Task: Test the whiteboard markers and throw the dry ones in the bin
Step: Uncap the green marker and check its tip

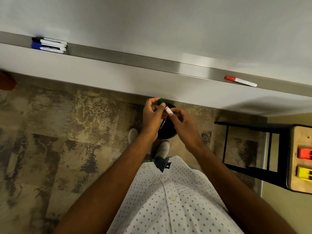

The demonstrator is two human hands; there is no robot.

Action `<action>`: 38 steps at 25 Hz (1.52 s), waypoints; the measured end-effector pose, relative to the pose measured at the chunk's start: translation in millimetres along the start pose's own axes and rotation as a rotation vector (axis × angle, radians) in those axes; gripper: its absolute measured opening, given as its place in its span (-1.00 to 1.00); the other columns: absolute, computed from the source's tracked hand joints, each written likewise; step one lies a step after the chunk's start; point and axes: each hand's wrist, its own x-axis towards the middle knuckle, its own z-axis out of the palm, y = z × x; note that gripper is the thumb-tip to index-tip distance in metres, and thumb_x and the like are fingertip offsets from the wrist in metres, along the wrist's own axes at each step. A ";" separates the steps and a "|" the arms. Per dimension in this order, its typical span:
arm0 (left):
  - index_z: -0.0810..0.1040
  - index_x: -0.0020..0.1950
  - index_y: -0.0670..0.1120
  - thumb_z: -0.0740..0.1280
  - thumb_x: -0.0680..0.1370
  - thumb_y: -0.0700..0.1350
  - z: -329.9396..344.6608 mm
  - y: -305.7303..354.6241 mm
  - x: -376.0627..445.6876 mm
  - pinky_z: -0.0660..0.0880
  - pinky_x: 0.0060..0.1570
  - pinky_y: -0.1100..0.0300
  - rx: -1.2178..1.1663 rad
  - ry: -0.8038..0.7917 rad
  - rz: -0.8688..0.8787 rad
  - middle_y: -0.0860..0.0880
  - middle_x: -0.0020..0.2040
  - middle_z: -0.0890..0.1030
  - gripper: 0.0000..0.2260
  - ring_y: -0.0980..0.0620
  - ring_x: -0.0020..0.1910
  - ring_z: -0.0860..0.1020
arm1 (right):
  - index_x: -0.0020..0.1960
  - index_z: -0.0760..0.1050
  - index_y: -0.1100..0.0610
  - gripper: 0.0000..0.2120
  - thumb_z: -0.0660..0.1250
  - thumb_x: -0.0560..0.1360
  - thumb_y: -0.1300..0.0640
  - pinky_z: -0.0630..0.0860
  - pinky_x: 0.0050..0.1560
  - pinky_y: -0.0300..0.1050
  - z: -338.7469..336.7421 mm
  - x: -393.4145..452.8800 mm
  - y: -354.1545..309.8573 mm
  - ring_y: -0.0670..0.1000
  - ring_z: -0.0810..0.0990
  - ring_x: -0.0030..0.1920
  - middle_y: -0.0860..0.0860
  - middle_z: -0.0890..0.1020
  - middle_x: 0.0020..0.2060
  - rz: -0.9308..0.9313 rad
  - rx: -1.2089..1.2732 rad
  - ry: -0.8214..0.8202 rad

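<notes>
Green marker (164,107): white barrel, green cap, held over the bin at centre frame, cap end pointing to about 10 o'clock, tail end to 4 o'clock. Grip, left hand (152,115): fingers curled round the cap end, thumb across the cap's base; a second marker-like item appears tucked under this palm, too hidden to name. Grip, right hand (183,123): fingertips pinching the tail of the barrel. Both grips narrow and closed on the one marker; cap seated, or nearly so. Bin (167,130): black, round, on the floor directly beneath the hands, just at 12 o'clock of the person's shoes. Whiteboard (152,22): fills the upper frame; its tray (135,59) runs from 9 o'clock down toward 3 o'clock. Tray holdings: three markers (49,45), black and blue caps, bunched at 10 o'clock; red marker (240,80) alone at 2 o'clock. Side table (300,159) at 3 o'clock carries red and yellow items. Handling note, as judgement: pull cap and barrel apart straight along the marker's axis, hold the barrel firmly, keep the cap in the left hand, then draw a short stroke on the board; only a faint or absent line warrants dropping it into the bin below.
</notes>
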 end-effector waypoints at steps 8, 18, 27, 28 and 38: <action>0.50 0.18 -0.08 0.38 0.60 -0.20 -12.0 -78.5 42.5 0.65 -0.21 0.15 0.166 0.038 -0.096 -0.22 -0.08 0.66 -0.82 -0.04 -0.22 0.69 | 0.30 0.61 -0.03 -0.73 0.33 0.61 0.04 0.53 -0.11 -0.12 -2.2 43.0 94.3 -0.06 0.58 -0.10 -0.03 0.60 -0.03 -0.037 -0.561 -0.165; 0.50 0.37 -0.06 0.29 0.64 -0.08 -39.7 -165.1 111.3 0.60 0.06 0.01 0.698 -0.168 -0.142 -0.06 0.13 0.64 -0.70 -0.04 0.03 0.62 | 0.14 0.68 0.14 -0.84 0.37 0.62 0.14 0.53 -0.10 0.00 18.5 100.9 186.7 0.07 0.62 -0.10 0.05 0.68 -0.06 0.164 -0.739 -0.200; 0.51 0.36 -0.12 0.31 0.61 -0.05 -51.7 -240.0 167.1 0.48 0.22 -0.11 1.249 -0.392 0.185 -0.13 0.32 0.54 -0.66 -0.19 0.28 0.50 | 0.10 0.64 0.18 -0.85 0.35 0.63 0.14 0.43 -0.19 -0.09 16.5 161.7 293.0 0.14 0.58 -0.08 0.09 0.62 -0.08 0.427 -0.759 -0.120; 0.51 0.37 -0.13 0.31 0.61 -0.04 -49.1 -247.1 173.6 0.48 0.21 -0.11 1.292 -0.409 0.223 -0.13 0.33 0.53 -0.65 -0.19 0.28 0.49 | 0.04 0.64 0.14 -0.89 0.34 0.63 0.15 0.39 -0.27 -0.11 17.2 169.1 304.0 0.11 0.55 -0.13 0.06 0.59 -0.14 0.434 -0.758 -0.106; 0.45 0.41 -0.11 0.32 0.60 -0.01 -27.1 -275.4 206.8 0.43 0.30 -0.14 1.461 -0.503 0.304 -0.12 0.43 0.45 -0.59 -0.18 0.37 0.45 | 0.17 0.60 0.20 -0.78 0.33 0.59 0.12 0.44 -0.09 -0.16 23.4 192.5 362.3 0.19 0.61 0.06 0.15 0.64 0.10 0.513 -0.655 -0.030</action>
